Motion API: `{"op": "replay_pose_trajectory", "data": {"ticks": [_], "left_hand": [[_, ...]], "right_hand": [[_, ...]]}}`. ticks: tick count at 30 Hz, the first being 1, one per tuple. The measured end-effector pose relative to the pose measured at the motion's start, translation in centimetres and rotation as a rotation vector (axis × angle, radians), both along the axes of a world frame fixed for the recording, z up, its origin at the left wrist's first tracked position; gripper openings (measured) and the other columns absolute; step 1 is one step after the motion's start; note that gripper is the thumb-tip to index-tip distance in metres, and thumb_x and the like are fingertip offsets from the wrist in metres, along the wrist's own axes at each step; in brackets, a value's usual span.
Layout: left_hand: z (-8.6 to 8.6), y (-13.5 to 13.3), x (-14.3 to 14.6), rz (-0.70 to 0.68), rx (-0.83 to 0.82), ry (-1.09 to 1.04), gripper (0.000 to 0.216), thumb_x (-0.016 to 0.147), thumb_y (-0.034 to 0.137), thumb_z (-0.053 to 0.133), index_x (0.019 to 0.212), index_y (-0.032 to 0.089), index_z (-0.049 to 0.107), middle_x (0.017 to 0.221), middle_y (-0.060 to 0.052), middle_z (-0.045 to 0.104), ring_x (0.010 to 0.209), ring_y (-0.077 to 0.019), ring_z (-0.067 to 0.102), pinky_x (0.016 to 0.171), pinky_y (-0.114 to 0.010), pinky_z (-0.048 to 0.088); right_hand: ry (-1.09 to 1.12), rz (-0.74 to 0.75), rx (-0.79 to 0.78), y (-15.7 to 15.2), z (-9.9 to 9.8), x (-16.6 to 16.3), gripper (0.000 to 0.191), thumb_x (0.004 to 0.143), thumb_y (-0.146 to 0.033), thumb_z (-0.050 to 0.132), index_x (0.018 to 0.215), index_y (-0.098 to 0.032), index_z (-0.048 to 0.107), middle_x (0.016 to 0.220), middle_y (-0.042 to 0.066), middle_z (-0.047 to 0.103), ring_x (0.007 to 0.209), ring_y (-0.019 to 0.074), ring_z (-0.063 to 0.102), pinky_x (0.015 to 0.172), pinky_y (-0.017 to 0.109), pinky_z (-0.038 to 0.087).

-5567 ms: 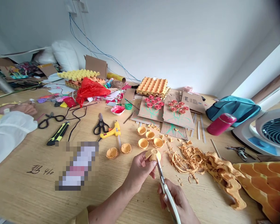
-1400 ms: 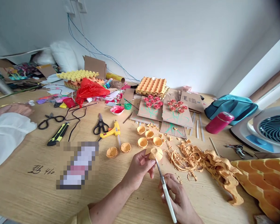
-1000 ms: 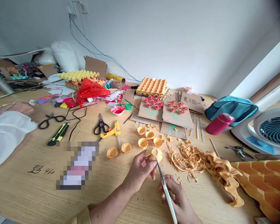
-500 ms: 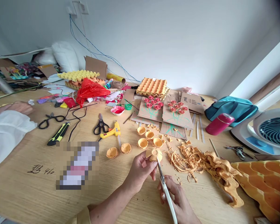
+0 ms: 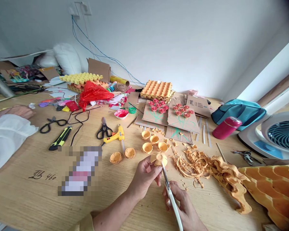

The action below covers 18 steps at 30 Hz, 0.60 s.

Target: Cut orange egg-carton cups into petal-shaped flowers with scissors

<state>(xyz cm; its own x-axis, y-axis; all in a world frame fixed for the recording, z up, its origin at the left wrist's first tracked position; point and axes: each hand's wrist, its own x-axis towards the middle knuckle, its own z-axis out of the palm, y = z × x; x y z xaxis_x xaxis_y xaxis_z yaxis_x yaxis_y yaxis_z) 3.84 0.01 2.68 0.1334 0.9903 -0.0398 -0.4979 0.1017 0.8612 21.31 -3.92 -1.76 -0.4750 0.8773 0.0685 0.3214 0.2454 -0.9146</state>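
My left hand pinches a yellow-orange egg-carton cup cut into petals, its base turned up toward me. In my right hand is a pair of scissors with white handles, the blades pointing up and touching the near edge of the cup. Just beyond lie several cut carton cups, and two layered ones sit to the left. Curled carton trimmings are heaped right of my hands.
A yellow glue gun, black-handled scissors and a utility knife lie left. Cardboard sheets with red flowers are behind the cups. At right are an egg tray, a red flask and a fan. Another person's hand rests far left.
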Motion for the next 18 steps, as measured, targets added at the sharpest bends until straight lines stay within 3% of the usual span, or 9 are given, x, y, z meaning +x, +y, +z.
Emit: {"op": "replay_pose_trajectory", "data": {"ticks": [9, 18], "left_hand": [[-0.19, -0.01, -0.03, 0.002, -0.018, -0.012, 0.023, 0.076, 0.032, 0.075, 0.078, 0.016, 0.058, 0.058, 0.005, 0.053, 0.05, -0.0067, 0.045, 0.04, -0.016, 0.045], [-0.08, -0.06, 0.0, -0.011, -0.06, -0.017, 0.025, 0.074, 0.033, 0.077, 0.077, 0.016, 0.059, 0.059, 0.004, 0.054, 0.049, -0.0065, 0.045, 0.04, -0.016, 0.045]], "right_hand": [[-0.001, 0.003, 0.028, 0.08, -0.33, -0.03, 0.041, 0.098, -0.054, 0.041, 0.076, -0.022, 0.054, 0.076, 0.004, 0.057, 0.075, 0.0212, 0.052, 0.068, 0.032, 0.044], [0.024, -0.001, 0.053, -0.07, -0.54, 0.05, 0.038, 0.098, -0.053, 0.044, 0.081, -0.021, 0.057, 0.073, 0.002, 0.056, 0.064, 0.0173, 0.049, 0.057, 0.029, 0.041]]}}
